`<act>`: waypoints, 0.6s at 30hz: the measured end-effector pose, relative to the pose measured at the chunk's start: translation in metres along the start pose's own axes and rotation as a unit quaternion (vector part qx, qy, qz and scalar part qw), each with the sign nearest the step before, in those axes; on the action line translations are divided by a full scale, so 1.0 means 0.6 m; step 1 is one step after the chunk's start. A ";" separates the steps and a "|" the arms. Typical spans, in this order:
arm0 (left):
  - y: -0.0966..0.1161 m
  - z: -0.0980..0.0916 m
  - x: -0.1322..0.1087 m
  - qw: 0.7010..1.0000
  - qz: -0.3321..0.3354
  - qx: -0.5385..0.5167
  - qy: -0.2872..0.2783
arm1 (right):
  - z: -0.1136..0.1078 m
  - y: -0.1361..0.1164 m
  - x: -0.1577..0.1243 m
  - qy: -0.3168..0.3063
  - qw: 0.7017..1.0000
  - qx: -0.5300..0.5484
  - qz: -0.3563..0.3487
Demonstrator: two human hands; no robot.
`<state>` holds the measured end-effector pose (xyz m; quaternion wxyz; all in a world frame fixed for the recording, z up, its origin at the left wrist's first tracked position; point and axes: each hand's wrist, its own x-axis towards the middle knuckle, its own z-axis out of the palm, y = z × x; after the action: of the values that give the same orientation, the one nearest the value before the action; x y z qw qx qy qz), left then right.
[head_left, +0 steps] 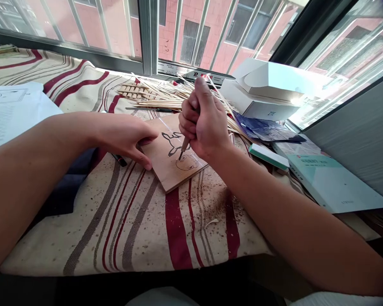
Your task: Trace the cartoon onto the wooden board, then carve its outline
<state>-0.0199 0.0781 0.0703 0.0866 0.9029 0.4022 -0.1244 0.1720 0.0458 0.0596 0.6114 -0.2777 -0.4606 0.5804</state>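
A square wooden board (161, 172) lies tilted on the striped cloth, with a dark carved figure and a thin round line drawing on its face. My right hand (206, 119) is closed in a fist around a carving tool (184, 145), thumb on top; the tool's thin dark tip points down at the left part of the round drawing. My left hand (130, 138) rests at the board's left edge, thumb and fingers apart, its fingertips partly hidden behind the hand.
Behind the board lie many thin wooden sticks (159, 95) and a dark pen. A white box (268, 91), a purple sheet (264, 127), a green-and-white block (268, 156) and a book (332, 178) stand right. Papers (15, 110) lie left. Wood crumbs dot the striped cloth (147, 242).
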 end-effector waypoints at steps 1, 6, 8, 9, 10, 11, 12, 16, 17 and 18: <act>0.001 0.001 0.000 1.000 -0.002 -0.001 0.000 | 0.001 0.002 0.002 0.005 1.000 -0.002 0.005; 0.004 0.003 0.000 1.000 -0.010 0.000 -0.006 | 0.004 0.006 0.009 0.028 1.000 -0.004 0.009; 0.006 0.001 -0.001 1.000 -0.010 0.006 -0.010 | 0.006 0.008 0.010 0.029 0.999 -0.011 0.010; 0.007 0.000 -0.002 1.000 -0.009 0.010 -0.010 | 0.007 0.009 0.010 0.029 0.999 -0.016 0.008; 0.008 -0.001 -0.003 1.000 -0.008 0.012 -0.010 | 0.008 0.010 0.010 0.031 0.999 -0.021 0.005; 0.009 -0.002 -0.003 1.000 -0.007 0.012 -0.008 | 0.009 0.011 0.009 0.034 0.999 -0.026 0.002; 0.009 -0.002 -0.004 1.000 -0.005 0.011 -0.005 | 0.010 0.012 0.009 0.038 0.999 -0.032 -0.002; 0.006 0.000 0.000 1.000 -0.020 0.011 -0.011 | 0.011 0.019 0.015 0.064 0.996 -0.064 -0.008; 0.005 0.001 0.001 0.999 -0.026 0.012 -0.018 | 0.011 0.022 0.019 0.058 0.995 -0.076 0.005; 0.003 0.002 0.003 0.999 -0.028 0.012 -0.023 | 0.009 0.025 0.025 0.043 0.994 -0.094 0.025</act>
<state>-0.0172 0.0778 0.0689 0.0817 0.8893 0.4235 -0.1521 0.1586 0.0616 0.0523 0.5872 -0.3700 -0.4791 0.5373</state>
